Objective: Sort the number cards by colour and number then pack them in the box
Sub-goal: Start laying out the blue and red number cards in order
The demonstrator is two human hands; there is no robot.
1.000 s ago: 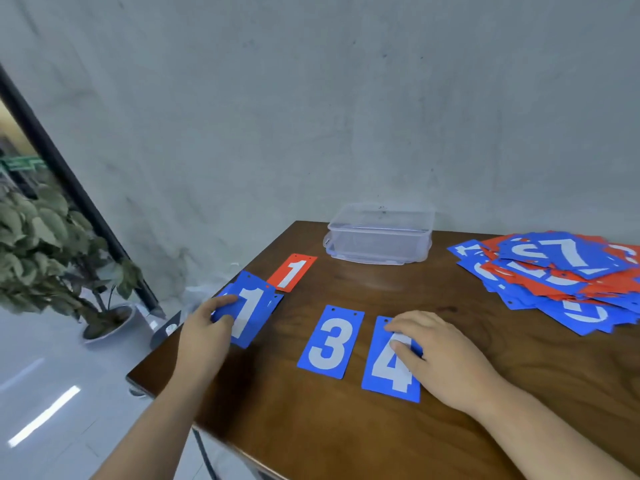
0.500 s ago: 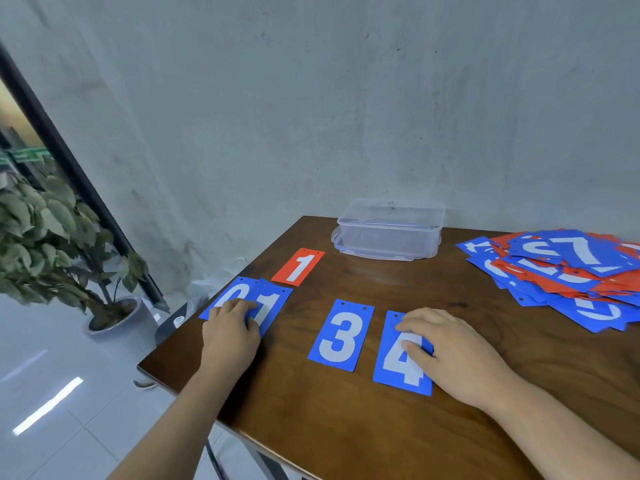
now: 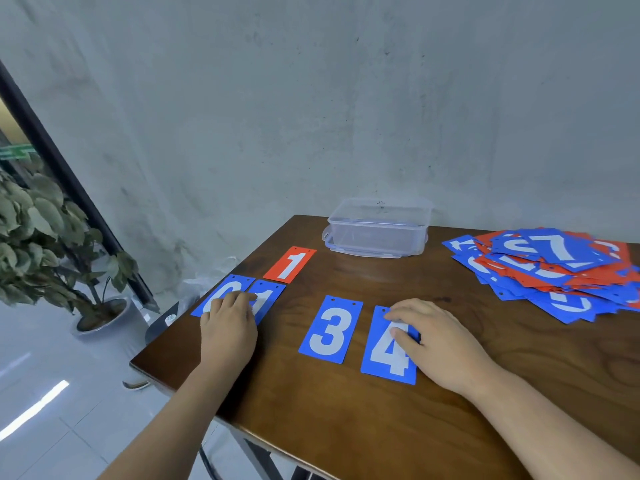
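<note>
At the left corner of the desk [image 3: 346,427], the left hand [image 3: 228,327] has just fanned apart what a second ago looked like one stack. The blue 0 card [image 3: 221,292] now lies exposed beside the blue 1 card [image 3: 272,294], their long edges touching or slightly overlapped. The fingers lie flat across both, pressing rather than gripping.

The right hand [image 3: 440,341] has stayed on the blue 4 card [image 3: 384,358], fingers loosely spread on top, holding nothing. The blue 3 card [image 3: 330,329] sits just beside the 4, with a gap left between it and the 1, and the red 1 card [image 3: 290,264] lies behind the blue row.

To me this means the blue row now starts at 0 and waits for a 2. Most of the sorting remains in the mixed pile [image 3: 554,268] at the right.

The cards are thin, stiff, glossy rectangles with two punched holes at the top and should slide easily on the polished dark wood. The box [image 3: 377,226] is clear plastic with its lid on, set against the wall.
</note>
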